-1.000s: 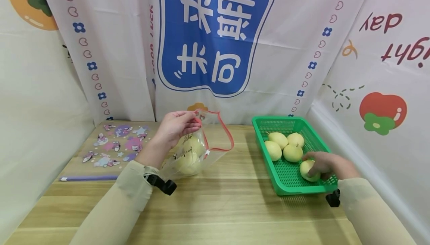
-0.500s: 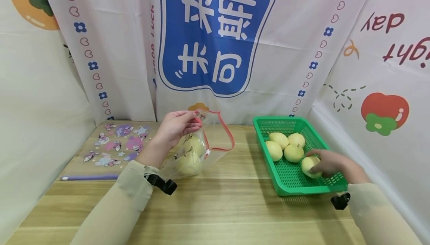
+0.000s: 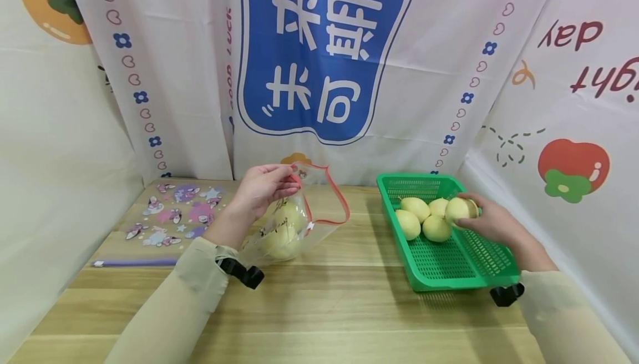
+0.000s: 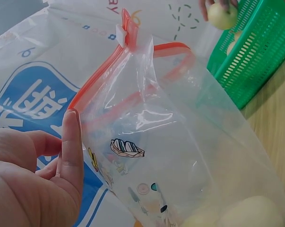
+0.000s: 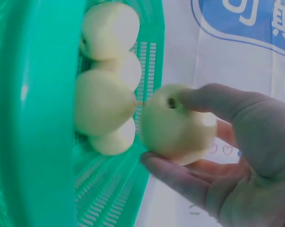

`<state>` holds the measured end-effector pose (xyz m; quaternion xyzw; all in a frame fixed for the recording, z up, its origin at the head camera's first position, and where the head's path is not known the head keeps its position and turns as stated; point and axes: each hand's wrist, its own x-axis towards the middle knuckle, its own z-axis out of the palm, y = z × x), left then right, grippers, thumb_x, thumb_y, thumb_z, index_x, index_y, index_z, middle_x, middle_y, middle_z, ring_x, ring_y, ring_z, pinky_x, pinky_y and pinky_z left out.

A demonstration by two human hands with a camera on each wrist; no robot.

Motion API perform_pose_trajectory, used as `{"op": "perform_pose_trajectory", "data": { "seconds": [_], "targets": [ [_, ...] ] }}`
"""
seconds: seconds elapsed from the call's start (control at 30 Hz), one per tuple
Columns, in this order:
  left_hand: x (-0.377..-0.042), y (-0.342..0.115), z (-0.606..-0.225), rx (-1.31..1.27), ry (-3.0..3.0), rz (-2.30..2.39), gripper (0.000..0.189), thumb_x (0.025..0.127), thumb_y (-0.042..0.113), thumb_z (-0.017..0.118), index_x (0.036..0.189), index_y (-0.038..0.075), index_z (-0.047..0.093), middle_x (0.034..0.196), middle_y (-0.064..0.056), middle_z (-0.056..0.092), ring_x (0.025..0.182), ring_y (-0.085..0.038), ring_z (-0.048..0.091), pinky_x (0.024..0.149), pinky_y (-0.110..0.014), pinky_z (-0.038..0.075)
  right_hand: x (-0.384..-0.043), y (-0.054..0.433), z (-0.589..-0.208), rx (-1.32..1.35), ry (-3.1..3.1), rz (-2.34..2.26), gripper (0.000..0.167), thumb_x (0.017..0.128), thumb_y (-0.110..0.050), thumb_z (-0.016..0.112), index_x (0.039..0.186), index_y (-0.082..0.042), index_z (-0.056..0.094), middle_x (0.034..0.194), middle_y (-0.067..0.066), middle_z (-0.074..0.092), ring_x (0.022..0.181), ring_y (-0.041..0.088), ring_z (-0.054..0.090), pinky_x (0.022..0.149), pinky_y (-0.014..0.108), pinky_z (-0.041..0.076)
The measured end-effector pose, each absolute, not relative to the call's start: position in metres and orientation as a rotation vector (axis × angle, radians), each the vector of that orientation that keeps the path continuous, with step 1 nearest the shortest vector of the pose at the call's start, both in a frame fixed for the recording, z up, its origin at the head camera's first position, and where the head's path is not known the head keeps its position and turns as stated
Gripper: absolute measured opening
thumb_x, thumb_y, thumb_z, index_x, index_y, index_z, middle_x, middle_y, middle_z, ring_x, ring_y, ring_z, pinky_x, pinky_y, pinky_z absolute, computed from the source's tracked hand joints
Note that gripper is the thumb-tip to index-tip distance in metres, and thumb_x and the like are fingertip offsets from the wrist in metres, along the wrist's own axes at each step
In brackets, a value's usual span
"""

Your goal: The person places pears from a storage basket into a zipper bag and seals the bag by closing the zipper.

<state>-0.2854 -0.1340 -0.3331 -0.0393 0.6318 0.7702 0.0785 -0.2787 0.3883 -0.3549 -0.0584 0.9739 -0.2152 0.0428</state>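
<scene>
A clear zip bag (image 3: 326, 231) with a red zip edge stands open-mouthed near the middle of the table, and pale yellow pears (image 3: 282, 236) show through its side. My left hand (image 3: 264, 189) pinches the bag's rim between thumb and fingers; the left wrist view shows the red zip (image 4: 102, 75) at the fingertips. Over the green basket (image 3: 416, 275), my right hand (image 3: 486, 217) grips a pear (image 3: 458, 210) with thumb and fingers. Several more pears (image 3: 435, 228) lie in the basket's far left part. In the right wrist view the held pear (image 5: 175, 127) shows its dark dimple.
A flat printed zip bag (image 3: 175, 214) with a purple slider edge (image 3: 140, 263) lies on the table at left. Printed white cloth (image 3: 319, 153) hangs behind and along both sides. Bare wooden table (image 3: 339, 303) shows between the bag and the basket.
My right hand has lifted the pear from the basket's near part, up and away from me, over the basket beside the other pears. My left hand stays at the bag rim.
</scene>
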Motion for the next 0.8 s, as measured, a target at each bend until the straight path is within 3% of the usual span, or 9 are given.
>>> {"op": "perform_pose_trajectory", "data": {
  "seconds": [0.27,0.43,0.5,0.6,0.7,0.8],
  "targets": [
    [-0.286,-0.134,-0.333,-0.104,1.892,2.312,0.038,0.113,0.015,0.061,0.145,-0.007,0.064,0.085,-0.002,0.079,0.075,-0.009,0.076,0.077,-0.02,0.069,-0.286,0.363,-0.343,-0.18,3.05,-0.872,0.089,0.105,-0.044,0.075,0.173,-0.007,0.03,0.167,0.037,0.04,0.154,0.064,0.035,0.117,0.088,0.033],
    [-0.286,-0.135,-0.331,-0.105,1.9,2.304,0.037,0.113,0.016,0.061,0.143,-0.006,0.065,0.086,-0.002,0.079,0.076,-0.009,0.076,0.078,-0.02,0.069,-0.29,0.342,-0.336,-0.241,3.067,-1.002,0.087,0.104,-0.041,0.078,0.173,-0.013,0.033,0.168,0.033,0.043,0.152,0.058,0.042,0.117,0.083,0.039],
    [-0.286,-0.136,-0.331,-0.105,1.904,2.299,0.036,0.114,0.016,0.061,0.142,-0.005,0.066,0.086,-0.002,0.079,0.076,-0.009,0.076,0.078,-0.02,0.069,-0.292,0.334,-0.334,-0.261,3.066,-1.055,0.086,0.104,-0.038,0.078,0.173,-0.015,0.033,0.169,0.031,0.042,0.143,0.055,0.052,0.112,0.072,0.05],
    [-0.286,-0.136,-0.331,-0.107,1.899,2.302,0.035,0.114,0.016,0.061,0.142,-0.005,0.066,0.086,-0.002,0.079,0.076,-0.009,0.077,0.078,-0.02,0.069,-0.294,0.319,-0.331,-0.299,3.061,-1.137,0.085,0.104,-0.033,0.079,0.173,-0.016,0.033,0.171,0.03,0.041,0.129,0.049,0.065,0.097,0.043,0.062],
    [-0.286,-0.137,-0.332,-0.105,1.889,2.308,0.036,0.114,0.015,0.061,0.143,-0.005,0.065,0.086,-0.002,0.079,0.075,-0.009,0.076,0.078,-0.02,0.069,-0.294,0.304,-0.328,-0.346,3.063,-1.205,0.084,0.103,-0.028,0.081,0.172,-0.017,0.035,0.172,0.028,0.039,0.12,0.047,0.071,0.084,0.019,0.059],
    [-0.286,-0.137,-0.333,-0.102,1.885,2.314,0.038,0.114,0.016,0.061,0.146,-0.006,0.064,0.085,-0.002,0.079,0.075,-0.009,0.076,0.077,-0.019,0.069,-0.294,0.288,-0.324,-0.418,3.04,-1.304,0.081,0.102,-0.02,0.081,0.171,-0.016,0.039,0.175,0.024,0.035,0.12,0.05,0.072,0.078,0.01,0.057]
  ]
}}
